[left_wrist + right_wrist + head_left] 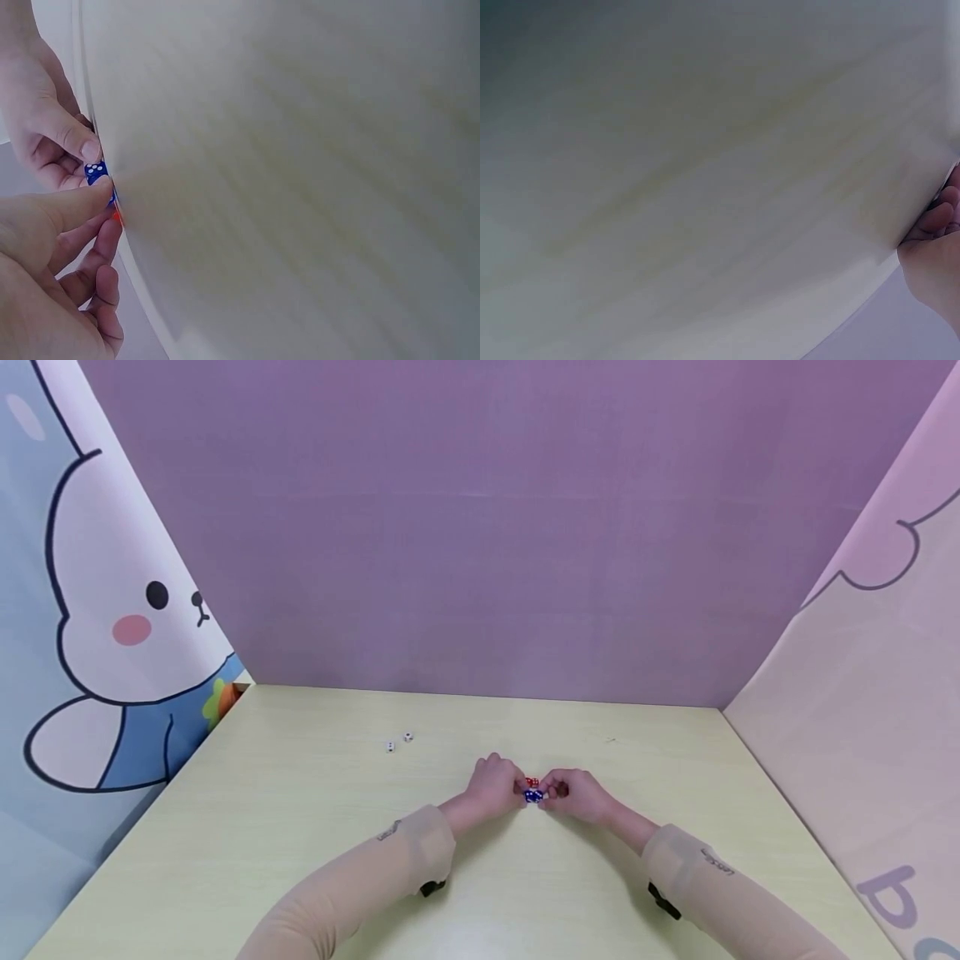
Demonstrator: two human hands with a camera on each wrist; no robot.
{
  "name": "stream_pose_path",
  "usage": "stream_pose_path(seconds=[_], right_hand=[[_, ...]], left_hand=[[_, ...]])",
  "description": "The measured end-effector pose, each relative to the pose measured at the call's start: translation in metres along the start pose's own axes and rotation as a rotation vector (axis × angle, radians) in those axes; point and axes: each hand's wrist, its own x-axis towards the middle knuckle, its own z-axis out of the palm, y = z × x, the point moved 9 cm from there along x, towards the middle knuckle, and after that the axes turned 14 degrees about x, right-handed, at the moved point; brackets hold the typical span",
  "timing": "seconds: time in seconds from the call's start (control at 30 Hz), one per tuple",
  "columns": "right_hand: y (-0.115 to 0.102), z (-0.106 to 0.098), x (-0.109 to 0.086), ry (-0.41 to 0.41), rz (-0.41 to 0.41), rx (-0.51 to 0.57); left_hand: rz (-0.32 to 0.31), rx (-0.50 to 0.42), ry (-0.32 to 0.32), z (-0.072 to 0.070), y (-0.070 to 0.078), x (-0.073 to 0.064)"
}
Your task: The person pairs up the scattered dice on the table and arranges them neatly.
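Note:
Small blue dice [533, 796] with white pips lie on the table between the two hands, with red dice [532, 782] just behind them. My left hand [497, 785] holds the dice from the left, its thumb against a blue die [96, 171] and its fingertips by a bit of red [117, 217] in the left wrist view. From the right, my right hand [577, 793] has curled fingers and a thumb at the blue dice. Fingers hide part of both colours, so I cannot tell exactly how many there are. The right wrist view shows only part of the right hand [934, 247], no dice.
Two white dice [399, 742] sit apart, farther back and left on the pale table [300, 793]. A small thin mark or scrap [611, 740] lies at the back right. A purple panel [480, 527] rises behind the table, with printed cloths at both sides.

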Motion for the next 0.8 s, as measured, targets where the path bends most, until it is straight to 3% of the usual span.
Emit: stream_pose_path(seconds=[0.23, 0.47, 0.8], right_hand=[[-0.001, 0.0, -0.001, 0.003, 0.037, -0.004], [0.0, 0.0, 0.0, 0.013, 0.052, -0.026], [-0.002, 0.002, -0.002, 0.004, 0.064, -0.025]], left_hand=[[-0.008, -0.028, 0.017, -0.01, -0.006, -0.001], [0.009, -0.047, 0.008, -0.031, -0.016, -0.003], [0.025, -0.062, 0.105, -0.064, -0.045, -0.006]])
